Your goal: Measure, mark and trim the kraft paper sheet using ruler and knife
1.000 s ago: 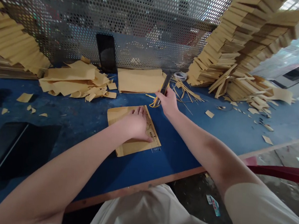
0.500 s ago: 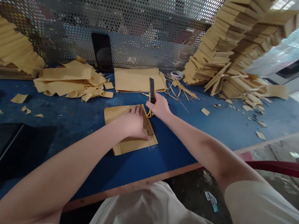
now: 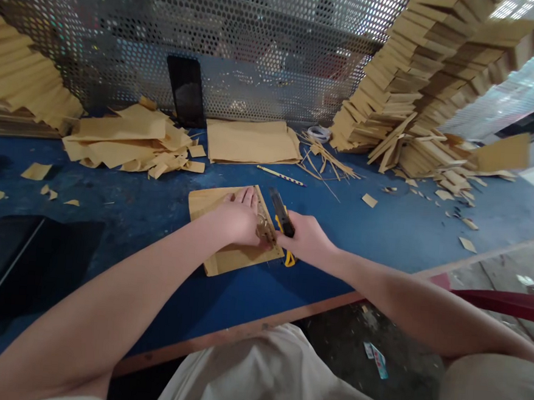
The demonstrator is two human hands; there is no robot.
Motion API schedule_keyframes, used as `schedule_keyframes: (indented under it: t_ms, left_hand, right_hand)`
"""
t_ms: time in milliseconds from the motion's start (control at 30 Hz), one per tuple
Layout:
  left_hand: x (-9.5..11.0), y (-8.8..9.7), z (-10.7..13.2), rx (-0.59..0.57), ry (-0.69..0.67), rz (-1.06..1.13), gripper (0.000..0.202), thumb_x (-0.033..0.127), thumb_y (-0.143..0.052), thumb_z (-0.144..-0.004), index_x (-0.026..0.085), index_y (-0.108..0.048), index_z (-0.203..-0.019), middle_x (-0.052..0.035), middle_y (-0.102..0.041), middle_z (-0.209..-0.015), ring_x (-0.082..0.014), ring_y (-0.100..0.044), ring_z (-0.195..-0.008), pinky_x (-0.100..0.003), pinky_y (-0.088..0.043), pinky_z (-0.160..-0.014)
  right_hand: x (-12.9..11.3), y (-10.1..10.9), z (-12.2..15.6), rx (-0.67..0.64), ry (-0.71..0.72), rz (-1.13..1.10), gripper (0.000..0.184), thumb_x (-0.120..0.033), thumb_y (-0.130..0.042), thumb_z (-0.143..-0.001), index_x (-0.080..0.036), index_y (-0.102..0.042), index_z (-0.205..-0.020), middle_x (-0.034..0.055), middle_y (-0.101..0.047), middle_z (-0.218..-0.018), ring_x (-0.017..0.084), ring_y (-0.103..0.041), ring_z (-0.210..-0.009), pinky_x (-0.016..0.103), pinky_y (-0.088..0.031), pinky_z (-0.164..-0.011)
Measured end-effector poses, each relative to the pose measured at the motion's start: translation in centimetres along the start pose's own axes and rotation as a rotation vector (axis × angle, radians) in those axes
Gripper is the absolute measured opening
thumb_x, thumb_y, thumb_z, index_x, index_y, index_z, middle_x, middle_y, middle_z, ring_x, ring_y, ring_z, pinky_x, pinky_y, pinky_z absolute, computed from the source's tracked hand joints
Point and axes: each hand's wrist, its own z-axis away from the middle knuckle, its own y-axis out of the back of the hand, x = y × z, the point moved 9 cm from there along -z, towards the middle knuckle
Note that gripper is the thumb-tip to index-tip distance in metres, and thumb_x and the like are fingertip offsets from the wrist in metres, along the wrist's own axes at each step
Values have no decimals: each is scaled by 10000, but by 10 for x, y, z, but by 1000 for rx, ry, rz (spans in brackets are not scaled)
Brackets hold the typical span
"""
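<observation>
A brown paper sheet or envelope (image 3: 203,201) lies on the blue table. My left hand (image 3: 238,223) rests flat on it, fingers stretched out. Along the paper's right side runs a see-through ruler (image 3: 269,223), partly covered by that hand. My right hand (image 3: 310,239) is closed around a yellow-and-black utility knife (image 3: 282,213) just right of the paper's edge. Where the blade meets the paper, if at all, I cannot tell. Behind the hands lies a striped pencil (image 3: 280,175).
Brown paper scraps (image 3: 120,138) and a flat paper stack (image 3: 253,141) lie at the back. A phone (image 3: 186,91) leans on the perforated metal panel. Tall paper stacks (image 3: 394,81) stand right; a black object (image 3: 6,261) sits left.
My right hand has come toward me and slightly right with the knife, down along the paper's right edge. The pencil now shows in full. My left hand stays on the paper.
</observation>
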Motion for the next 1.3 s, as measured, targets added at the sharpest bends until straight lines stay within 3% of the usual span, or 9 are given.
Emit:
schedule_keyframes:
  t_ms: [100,233,400,533,600,733,800,1033,1300]
  left_hand:
    - [-3,-3,0,-31,31,2,1370,818,-600,-729,-14,28,-1617,-211,141,-1684,-356,95,-1599,-535,-92,-1302]
    - [-6,2,10,-11,42,27,1326,827,-626,-721,65,-56,-1644,-181,58,-1712,-363,47,-1605,-533,-178,-1291]
    - [-13,6,17,70,31,99,1340,715,-766,-673,62,-115,-1645,-208,-55,-1703,-432,-57,-1592,-568,-281,-1253]
    - [-14,5,14,84,32,96,1350,709,-775,-671,70,-97,-1648,-219,-71,-1692,-443,-72,-1586,-597,-280,-1244]
    - [-14,5,14,72,40,99,1338,707,-780,-673,70,-118,-1646,-222,-70,-1691,-440,-70,-1588,-585,-276,-1249]
    - [-11,8,16,30,51,68,1328,717,-772,-692,34,-134,-1636,-230,-57,-1695,-412,-61,-1598,-539,-269,-1261]
    - [-11,7,17,-10,65,27,1344,740,-751,-704,-7,-118,-1624,-237,-13,-1693,-405,-45,-1600,-521,-275,-1262]
    - [-9,10,18,-17,58,-41,1306,768,-709,-730,5,-146,-1628,-251,-3,-1680,-396,-69,-1601,-514,-302,-1250]
    - [-7,8,13,0,15,-73,1359,822,-638,-761,-86,-72,-1598,-277,42,-1681,-403,-68,-1603,-484,-247,-1276]
  right_hand:
    - [2,13,-13,37,54,70,170,-359,-628,-830,-234,-514,-811,-12,-583,-671,161,-504,-602,284,-345,-582]
    - [13,29,-71,59,158,247,317,-472,-687,-881,-210,-603,-1039,37,-656,-810,215,-578,-711,303,-373,-644]
    - [19,21,-124,86,272,371,222,-288,-634,-940,-154,-681,-1111,143,-700,-1056,301,-632,-1003,398,-475,-882]
    - [13,19,-113,182,330,394,319,-174,-523,-961,-145,-674,-1241,202,-631,-1265,349,-550,-1209,517,-427,-1050]
    - [1,20,-94,213,446,383,306,-182,-501,-974,-177,-702,-1204,187,-634,-1270,342,-550,-1212,535,-432,-1055]
    - [-28,2,-49,3,848,253,216,-267,-591,-938,-198,-715,-1101,160,-644,-1289,302,-575,-1209,499,-483,-1040]
    - [-35,-5,-38,-74,948,241,159,-245,-613,-896,-185,-710,-1008,169,-666,-1231,308,-587,-1193,498,-502,-1015]
    - [-29,-1,-50,-128,882,192,143,-268,-616,-883,-225,-595,-749,107,-696,-997,277,-657,-1040,454,-533,-924]
    - [-6,0,-68,-262,692,19,186,-390,-725,-905,-217,-660,-884,87,-723,-1086,244,-680,-1089,400,-531,-977]
